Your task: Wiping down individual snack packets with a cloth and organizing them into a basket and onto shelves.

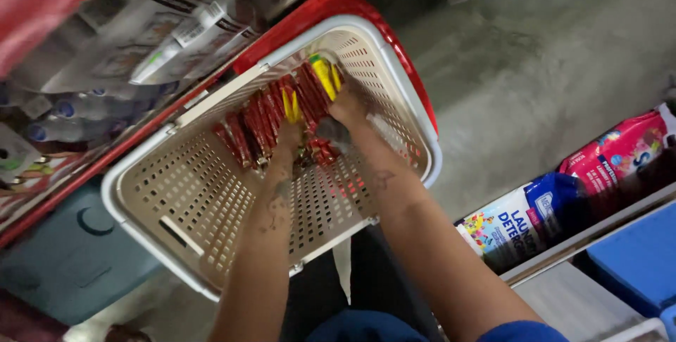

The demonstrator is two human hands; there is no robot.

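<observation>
Concrete floor (535,67), basket (162,194): both hands (348,106) half-hidden among red packets (246,127).

Both bare forearms stretched forward and down, close together and nearly parallel. The left hand (289,134) was bent at the wrist, fingers curled downward. The right hand (346,106) reached slightly farther ahead, its fingers also curled and closed.

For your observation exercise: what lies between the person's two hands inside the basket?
In the head view, red sachets with yellow ends fill the gap between the left hand and right hand in the basket.
</observation>
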